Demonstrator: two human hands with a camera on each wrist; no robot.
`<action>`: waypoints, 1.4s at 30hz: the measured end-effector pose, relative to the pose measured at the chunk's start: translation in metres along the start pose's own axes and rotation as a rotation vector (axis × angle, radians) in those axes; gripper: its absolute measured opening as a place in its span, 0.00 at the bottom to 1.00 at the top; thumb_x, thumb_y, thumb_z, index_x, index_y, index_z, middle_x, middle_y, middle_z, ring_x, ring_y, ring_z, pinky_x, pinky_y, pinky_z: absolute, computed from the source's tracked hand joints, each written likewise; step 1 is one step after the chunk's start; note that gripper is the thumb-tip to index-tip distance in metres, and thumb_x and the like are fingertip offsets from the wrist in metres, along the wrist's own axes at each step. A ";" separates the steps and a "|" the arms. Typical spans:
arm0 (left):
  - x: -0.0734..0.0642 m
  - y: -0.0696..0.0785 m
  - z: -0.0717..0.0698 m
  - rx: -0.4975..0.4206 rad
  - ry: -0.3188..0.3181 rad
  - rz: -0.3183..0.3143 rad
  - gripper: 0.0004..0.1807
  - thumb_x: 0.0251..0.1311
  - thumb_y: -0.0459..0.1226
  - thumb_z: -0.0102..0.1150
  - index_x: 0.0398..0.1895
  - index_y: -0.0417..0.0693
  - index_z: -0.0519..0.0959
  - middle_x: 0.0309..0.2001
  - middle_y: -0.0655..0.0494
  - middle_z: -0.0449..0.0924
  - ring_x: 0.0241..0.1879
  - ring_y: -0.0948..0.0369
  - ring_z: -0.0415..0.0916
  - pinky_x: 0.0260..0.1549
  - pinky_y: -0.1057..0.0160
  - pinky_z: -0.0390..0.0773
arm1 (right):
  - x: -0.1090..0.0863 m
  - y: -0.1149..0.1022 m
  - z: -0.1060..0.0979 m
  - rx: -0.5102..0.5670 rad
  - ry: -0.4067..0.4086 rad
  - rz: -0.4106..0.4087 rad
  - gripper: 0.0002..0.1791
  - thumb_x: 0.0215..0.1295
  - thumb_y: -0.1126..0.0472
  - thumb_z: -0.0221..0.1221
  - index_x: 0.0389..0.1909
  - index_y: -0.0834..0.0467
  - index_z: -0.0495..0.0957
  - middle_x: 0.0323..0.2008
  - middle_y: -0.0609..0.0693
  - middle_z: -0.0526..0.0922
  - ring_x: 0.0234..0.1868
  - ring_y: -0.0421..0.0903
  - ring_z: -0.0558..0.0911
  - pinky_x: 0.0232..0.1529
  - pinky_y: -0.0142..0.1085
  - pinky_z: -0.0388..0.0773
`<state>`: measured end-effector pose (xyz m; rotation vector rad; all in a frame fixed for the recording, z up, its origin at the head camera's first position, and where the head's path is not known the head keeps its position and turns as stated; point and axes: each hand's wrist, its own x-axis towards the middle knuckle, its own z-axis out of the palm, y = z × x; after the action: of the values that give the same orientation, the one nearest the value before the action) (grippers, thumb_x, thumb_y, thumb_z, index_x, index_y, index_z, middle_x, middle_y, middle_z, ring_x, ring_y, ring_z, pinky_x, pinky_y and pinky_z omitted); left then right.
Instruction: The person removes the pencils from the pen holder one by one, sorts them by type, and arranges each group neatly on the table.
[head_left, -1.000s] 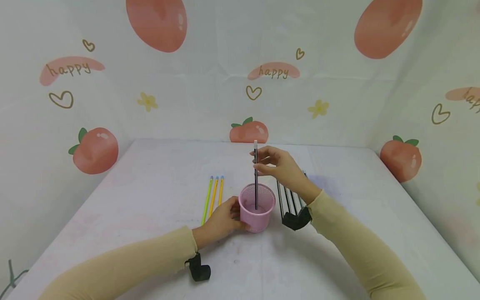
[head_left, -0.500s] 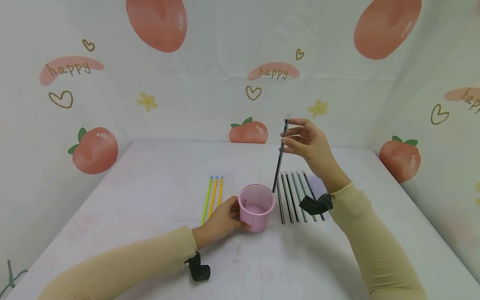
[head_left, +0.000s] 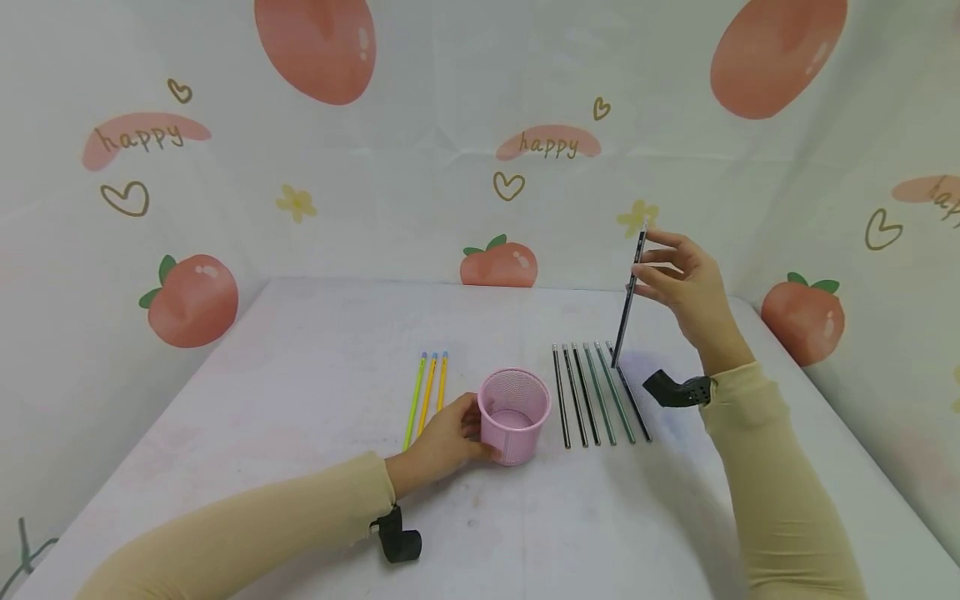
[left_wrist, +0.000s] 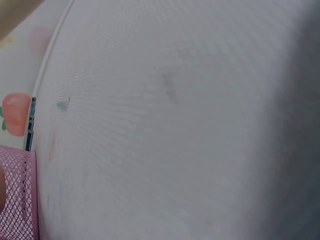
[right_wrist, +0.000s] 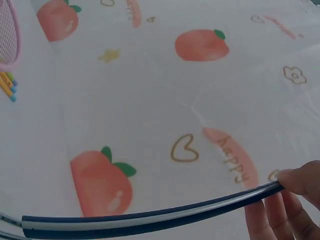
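My left hand (head_left: 442, 442) holds the left side of a pink mesh pen cup (head_left: 513, 433) standing upright on the table; no pencil shows inside it. At the left edge of the left wrist view, the cup's mesh (left_wrist: 17, 195) and a sliver of finger appear. My right hand (head_left: 693, 287) pinches a dark pencil (head_left: 626, 321) near its upper end. This pencil is nearly vertical, tilted slightly, with its lower tip over the right end of a row of dark and green pencils (head_left: 585, 396). In the right wrist view, thumb and fingers pinch the striped dark blue pencil (right_wrist: 150, 215).
Left of the cup lie one lime-green pencil (head_left: 415, 400) and two yellow-orange pencils (head_left: 428, 387), partly hidden by the left hand. A white cloth covers the table (head_left: 337, 333). Behind it hangs a white backdrop (head_left: 405, 208) printed with peaches.
The right hand has lifted the dark pencil out of the cup and carried it right, to the far side of the dark pencil row. The left hand and cup have stayed put.
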<state>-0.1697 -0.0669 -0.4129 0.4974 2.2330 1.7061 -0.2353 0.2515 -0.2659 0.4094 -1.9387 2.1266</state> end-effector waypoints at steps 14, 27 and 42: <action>-0.001 0.000 0.000 0.009 -0.001 -0.002 0.36 0.44 0.25 0.72 0.59 0.34 0.67 0.55 0.41 0.75 0.58 0.47 0.75 0.58 0.55 0.78 | -0.001 0.040 -0.054 -0.389 0.035 0.263 0.35 0.65 0.63 0.61 0.71 0.63 0.60 0.42 0.47 0.72 0.37 0.32 0.81 0.38 0.23 0.83; -0.002 0.003 -0.001 0.010 -0.001 -0.001 0.36 0.44 0.25 0.72 0.59 0.33 0.67 0.55 0.41 0.75 0.57 0.48 0.75 0.58 0.56 0.78 | -0.005 0.078 -0.065 -0.580 -0.099 0.480 0.33 0.66 0.69 0.58 0.69 0.71 0.58 0.48 0.63 0.79 0.36 0.32 0.82 0.43 0.33 0.85; -0.001 0.003 -0.001 0.038 0.002 -0.019 0.35 0.44 0.26 0.73 0.58 0.35 0.68 0.55 0.42 0.75 0.56 0.49 0.76 0.58 0.57 0.78 | -0.008 0.103 -0.067 -0.643 -0.175 0.646 0.32 0.65 0.69 0.57 0.68 0.70 0.59 0.49 0.62 0.77 0.35 0.34 0.80 0.41 0.30 0.84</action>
<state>-0.1689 -0.0674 -0.4095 0.4817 2.2683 1.6580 -0.2675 0.3088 -0.3704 -0.1946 -2.9981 1.6138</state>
